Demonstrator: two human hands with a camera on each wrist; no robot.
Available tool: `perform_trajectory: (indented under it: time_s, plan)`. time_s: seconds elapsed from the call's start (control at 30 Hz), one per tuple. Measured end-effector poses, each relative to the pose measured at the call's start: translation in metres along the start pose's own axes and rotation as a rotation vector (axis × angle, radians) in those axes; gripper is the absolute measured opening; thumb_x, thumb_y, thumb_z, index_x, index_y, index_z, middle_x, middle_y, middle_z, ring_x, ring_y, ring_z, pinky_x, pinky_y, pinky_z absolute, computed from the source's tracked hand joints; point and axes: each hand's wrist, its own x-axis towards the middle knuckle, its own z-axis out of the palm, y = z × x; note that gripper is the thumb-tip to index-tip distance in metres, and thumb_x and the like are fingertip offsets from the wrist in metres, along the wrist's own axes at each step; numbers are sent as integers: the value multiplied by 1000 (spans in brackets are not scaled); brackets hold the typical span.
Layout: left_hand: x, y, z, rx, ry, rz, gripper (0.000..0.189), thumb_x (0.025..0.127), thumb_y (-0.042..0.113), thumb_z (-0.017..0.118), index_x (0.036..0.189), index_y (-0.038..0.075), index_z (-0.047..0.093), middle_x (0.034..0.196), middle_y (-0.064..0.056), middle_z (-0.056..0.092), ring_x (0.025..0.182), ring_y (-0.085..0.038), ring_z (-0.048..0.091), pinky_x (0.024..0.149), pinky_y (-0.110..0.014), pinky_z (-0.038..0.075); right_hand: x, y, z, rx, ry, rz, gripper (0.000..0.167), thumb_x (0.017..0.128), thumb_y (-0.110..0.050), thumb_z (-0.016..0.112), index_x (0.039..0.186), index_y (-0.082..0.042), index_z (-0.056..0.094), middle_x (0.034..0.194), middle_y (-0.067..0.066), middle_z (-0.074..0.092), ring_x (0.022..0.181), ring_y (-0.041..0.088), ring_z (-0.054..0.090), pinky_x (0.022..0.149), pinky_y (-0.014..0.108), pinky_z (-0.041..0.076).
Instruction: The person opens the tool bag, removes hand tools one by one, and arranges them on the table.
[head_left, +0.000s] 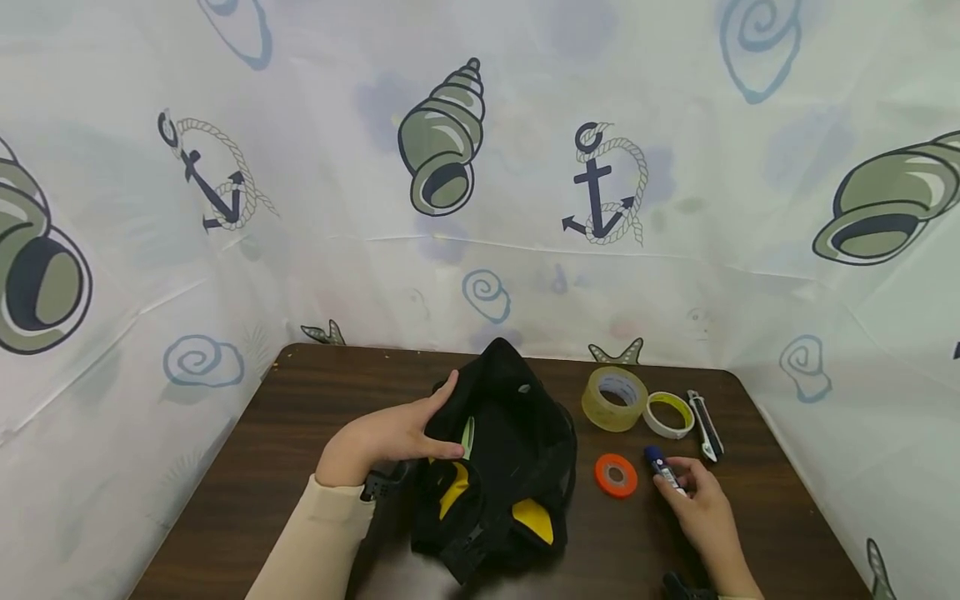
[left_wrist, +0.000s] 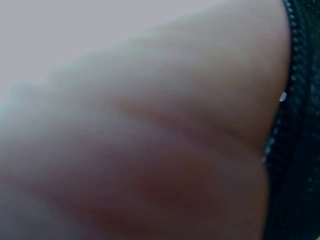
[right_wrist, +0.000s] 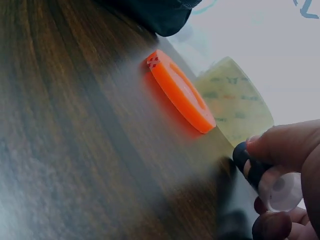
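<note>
A black bag [head_left: 517,450] with yellow patches stands on the table, its mouth gaping upward. My left hand [head_left: 386,437] holds the left edge of that mouth, thumb and index finger spread along it; the other fingers are hidden. In the left wrist view, blurred skin of the left hand [left_wrist: 150,130] lies against the bag's zipper edge [left_wrist: 295,85]. Out to the right, my right hand [head_left: 703,508] pinches a glue stick [head_left: 663,469] with a dark blue cap, low over the table. The right wrist view shows the glue stick [right_wrist: 255,170] between thumb and fingers.
Left of the glue stick lies an orange tape roll [head_left: 616,476]. Behind are a wide clear tape roll [head_left: 606,412], a white tape roll with a yellow core [head_left: 652,423] and a box cutter [head_left: 705,425]. A printed curtain [head_left: 525,275] surrounds the brown table [head_left: 337,375].
</note>
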Motion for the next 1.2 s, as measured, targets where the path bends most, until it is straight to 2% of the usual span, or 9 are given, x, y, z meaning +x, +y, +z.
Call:
perform_trajectory:
  time_s: [0.13,0.33,0.43,0.6,0.7,0.93,1.07,1.2]
  plan:
    - [2,0,0,-5,-3,0,121,94,63,80,173,47,-10,184,-6,14,164,-36,36,129,-64,35,-1,-2,-3,-60,-41,4,48,101,-30,80,139,-6,65,107,15,65,82,12,54,68,25,45]
    - [1,2,-1,-8,-5,-2,122,93,64,80,173,46,-9,184,-7,16,160,-36,43,129,-64,36,-1,-5,-6,-12,-90,20,51,101,-13,74,146,-1,55,120,22,56,89,15,54,70,23,48]
    - [2,1,-1,-9,-4,-1,122,92,64,80,173,46,-9,184,-7,16,161,-36,42,128,-65,36,-2,-5,-6,10,-74,26,49,100,-12,76,143,1,56,114,20,59,81,11,54,66,22,48]
    - [2,-2,0,-3,-2,-6,122,92,66,80,173,48,-10,184,-6,15,162,-36,40,128,-65,36,-4,-5,-5,104,-84,133,50,101,-21,79,140,0,55,97,12,62,60,11,56,52,28,52]
    - [1,-2,0,-3,0,-4,123,91,67,80,173,48,-10,184,-6,14,164,-37,36,129,-65,36,-5,-4,-5,138,-93,176,52,102,-28,79,140,-1,55,93,8,61,56,13,57,48,31,54]
    - [-1,0,0,-6,-2,6,121,93,64,80,171,49,-12,185,-6,12,166,-36,31,130,-65,34,-5,-4,-4,125,-84,167,50,103,-36,78,135,-3,59,80,1,48,49,13,50,44,28,44]
    - [-2,2,0,-10,4,6,122,93,63,80,173,45,-11,185,-6,12,166,-37,33,129,-65,35,-4,-4,-4,110,-78,150,49,103,-37,78,135,-4,61,81,-1,50,51,12,49,45,28,43]
    - [-3,3,-1,-10,3,10,124,93,63,81,174,42,-10,184,-8,13,165,-38,34,129,-66,35,-4,-2,-2,145,-73,152,47,105,-34,76,136,-4,60,81,-1,52,53,11,49,47,27,43]
